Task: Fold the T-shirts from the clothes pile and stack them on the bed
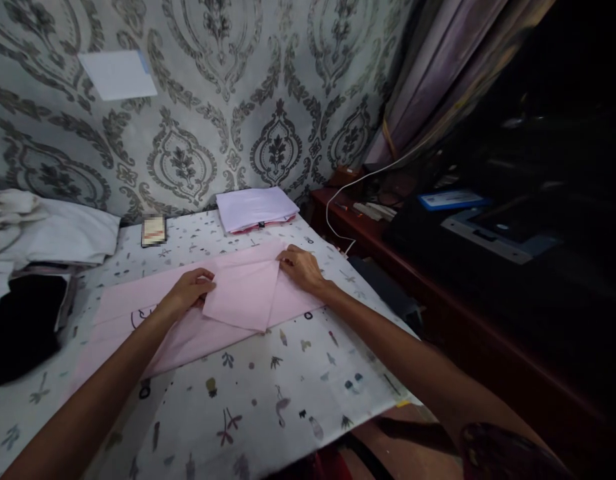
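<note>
A pink T-shirt (188, 343) lies in a long folded strip across the bed, with part of a dark print showing near its left end. One sleeve (243, 293) is spread flat over the strip. My left hand (192, 291) has its fingers curled at the sleeve's left edge, pinching the cloth. At the upper right of the sleeve, my right hand (299, 267) is closed, thumb and fingertips pressed together on the pink fabric. Both forearms reach in from the bottom of the view.
Folded lilac cloth (258, 205) rests near the wall, beside a small dark-edged card-like item (154, 231). White and black clothes (28, 313) are heaped at left. A dark red wooden ledge (438, 293) with a white cable (338, 193) runs along the right.
</note>
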Demonstrator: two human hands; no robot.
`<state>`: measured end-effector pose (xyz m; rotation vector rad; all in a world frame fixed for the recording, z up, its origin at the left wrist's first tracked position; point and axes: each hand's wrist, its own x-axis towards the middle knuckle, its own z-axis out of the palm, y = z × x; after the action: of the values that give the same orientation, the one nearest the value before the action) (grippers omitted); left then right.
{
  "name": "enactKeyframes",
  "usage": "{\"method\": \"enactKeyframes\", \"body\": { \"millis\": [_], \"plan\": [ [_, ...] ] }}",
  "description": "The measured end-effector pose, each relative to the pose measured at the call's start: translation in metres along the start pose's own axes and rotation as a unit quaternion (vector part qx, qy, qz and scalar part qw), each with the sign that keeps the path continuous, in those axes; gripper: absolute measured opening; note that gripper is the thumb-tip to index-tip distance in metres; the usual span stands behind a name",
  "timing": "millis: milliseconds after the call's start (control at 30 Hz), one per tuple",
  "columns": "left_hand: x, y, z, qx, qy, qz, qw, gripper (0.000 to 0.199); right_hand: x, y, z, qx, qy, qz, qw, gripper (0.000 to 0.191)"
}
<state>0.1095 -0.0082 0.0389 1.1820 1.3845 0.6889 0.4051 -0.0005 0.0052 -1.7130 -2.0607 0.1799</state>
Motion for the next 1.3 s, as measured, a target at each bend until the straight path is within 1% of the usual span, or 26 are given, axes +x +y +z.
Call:
{"method": "enactKeyframes", "body": {
  "millis": [67,167,300,367,433,500,567,633,667,700,767,833,933,967,1033,1067,1100,1167,1233,1300],
  "plan": [
    [0.001,0.001,0.0,0.0,-0.002,-0.006,1.0,0.034,0.003,0.0,0.002,0.009,0.012,0.027,1.0,0.023],
    [0.003,0.001,0.0,0.011,-0.002,-0.015,1.0,0.03,0.006,0.003,0.005,0.023,0.007,0.054,0.998,0.021],
    [0.004,-0.002,-0.002,0.037,0.005,-0.012,0.999,0.03,0.008,0.007,0.004,0.04,-0.012,0.059,0.997,0.021],
    [0.003,-0.002,-0.004,0.046,0.001,-0.011,0.999,0.033,0.006,0.003,-0.001,0.03,-0.023,0.06,0.997,0.025],
    [0.003,-0.001,-0.004,0.051,-0.009,-0.017,0.999,0.034,0.0,-0.006,-0.007,0.006,-0.017,0.062,0.998,0.032],
    [0.003,0.003,-0.002,0.06,-0.012,-0.028,0.998,0.03,-0.008,-0.022,-0.01,-0.014,0.002,0.027,1.0,0.036],
    [0.007,0.008,0.001,0.077,0.001,-0.023,0.997,0.026,-0.019,-0.039,-0.009,-0.019,0.0,-0.055,0.998,0.033],
    [0.013,0.01,0.004,0.1,0.02,0.01,0.995,0.022,-0.029,-0.052,-0.005,-0.018,-0.027,-0.123,0.992,0.036],
    [0.017,0.011,0.006,0.115,0.032,0.031,0.992,0.021,-0.033,-0.056,-0.002,-0.018,-0.046,-0.138,0.989,0.042],
    [0.021,0.011,0.008,0.136,0.045,0.052,0.988,0.019,-0.037,-0.057,0.001,-0.018,-0.064,-0.139,0.988,0.051],
    [0.028,0.01,0.009,0.199,0.077,0.09,0.973,0.017,-0.041,-0.055,0.005,-0.018,-0.1,-0.112,0.989,0.068],
    [0.031,0.009,0.01,0.289,0.111,0.111,0.944,0.017,-0.044,-0.049,0.006,-0.018,-0.13,-0.077,0.988,0.079],
    [0.024,0.011,0.013,0.427,0.143,0.128,0.884,0.02,-0.045,-0.041,0.004,-0.013,-0.152,-0.058,0.987,0.087],
    [0.02,0.012,0.016,0.463,0.154,0.144,0.861,0.022,-0.045,-0.039,0.003,-0.013,-0.157,-0.058,0.986,0.088],
    [0.012,0.01,0.023,0.515,0.16,0.202,0.818,0.029,-0.044,-0.037,0.003,-0.016,-0.169,-0.058,0.984,0.094],
    [0.009,0.007,0.027,0.528,0.146,0.241,0.801,0.032,-0.044,-0.036,0.003,-0.018,-0.175,-0.059,0.983,0.098],
    [0.006,0.003,0.031,0.533,0.118,0.279,0.79,0.035,-0.043,-0.035,0.004,-0.019,-0.181,-0.06,0.982,0.101],
    [0.003,-0.009,0.037,0.531,0.039,0.33,0.78,0.041,-0.043,-0.033,0.005,-0.016,-0.184,-0.067,0.98,0.104],
    [0.003,-0.023,0.038,0.533,-0.02,0.336,0.776,0.052,-0.042,-0.03,0.007,-0.012,-0.184,-0.075,0.98,0.106],
    [0.003,-0.032,0.035,0.546,-0.045,0.318,0.774,0.061,-0.042,-0.026,0.009,-0.008,-0.188,-0.083,0.979,0.107]
  ]
}}
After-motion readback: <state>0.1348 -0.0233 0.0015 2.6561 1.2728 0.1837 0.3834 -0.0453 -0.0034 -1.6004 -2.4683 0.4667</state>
